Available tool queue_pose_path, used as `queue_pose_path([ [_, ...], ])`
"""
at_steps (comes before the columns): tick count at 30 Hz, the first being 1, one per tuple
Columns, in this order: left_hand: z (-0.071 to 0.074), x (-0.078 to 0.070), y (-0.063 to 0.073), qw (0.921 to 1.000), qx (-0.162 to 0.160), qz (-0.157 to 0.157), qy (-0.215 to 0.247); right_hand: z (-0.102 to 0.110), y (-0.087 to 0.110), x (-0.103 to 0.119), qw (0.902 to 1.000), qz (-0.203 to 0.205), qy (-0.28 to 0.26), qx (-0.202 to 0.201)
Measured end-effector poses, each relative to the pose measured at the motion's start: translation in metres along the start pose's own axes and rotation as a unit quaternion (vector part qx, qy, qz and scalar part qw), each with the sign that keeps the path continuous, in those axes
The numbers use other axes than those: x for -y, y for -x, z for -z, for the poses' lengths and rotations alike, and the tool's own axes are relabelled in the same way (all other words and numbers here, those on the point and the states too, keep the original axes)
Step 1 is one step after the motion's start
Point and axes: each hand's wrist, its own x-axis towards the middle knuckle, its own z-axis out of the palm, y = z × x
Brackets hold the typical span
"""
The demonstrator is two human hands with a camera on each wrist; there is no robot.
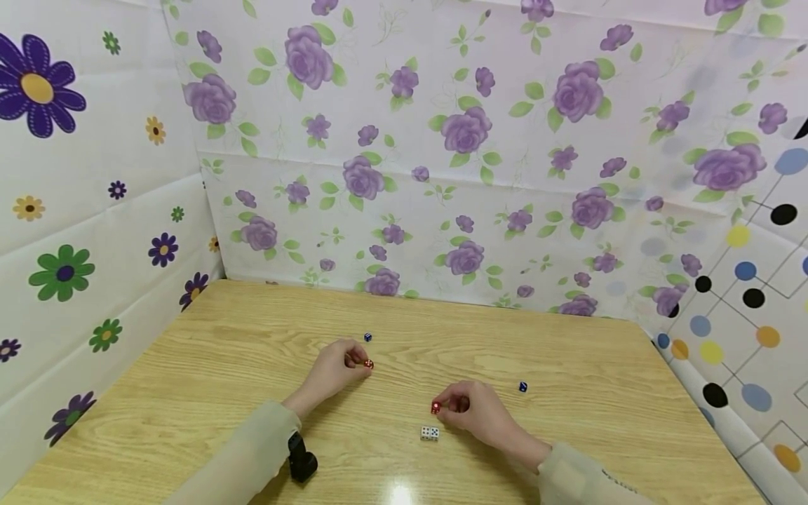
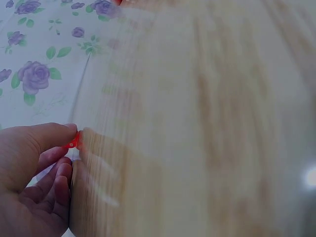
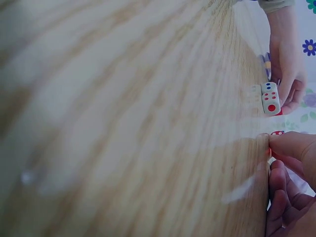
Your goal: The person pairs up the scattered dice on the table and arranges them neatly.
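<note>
Between thumb and fingertips my left hand point(image 1: 334, 368) pinches a red die point(image 1: 369, 364) at the table's middle. That die also shows as a red bit point(image 2: 73, 142) at the fingertips in the left wrist view. My right hand point(image 1: 476, 410) pinches another red die point(image 1: 436, 407), nearer the front and to the right; in the right wrist view the fingers mostly cover it. Just in front of it, two white dice point(image 1: 430, 433) sit side by side, touching. A blue die point(image 1: 368, 337) lies beyond my left hand, and a second blue die point(image 1: 522, 386) lies right of my right hand.
The wooden table point(image 1: 278, 315) meets a rose-patterned cloth point(image 1: 404, 210) along its back edge. Patterned cloths also hang at the left and right. A black wrist camera point(image 1: 301, 459) sits on the left sleeve, close above the tabletop.
</note>
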Motion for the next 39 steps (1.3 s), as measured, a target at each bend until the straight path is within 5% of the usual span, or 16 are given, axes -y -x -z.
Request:
queue_pose_path([
  [18, -0.001, -0.002, 0.001, 0.9999, 0.002, -0.009, -0.013, -0.002, 0.000, -0.001, 0.9999, 0.010, 0.004, -0.010],
  [39, -0.006, -0.009, 0.006, 0.9979, 0.043, -0.042, -0.023, -0.004, 0.002, -0.001, 0.9996, 0.006, 0.014, -0.026],
])
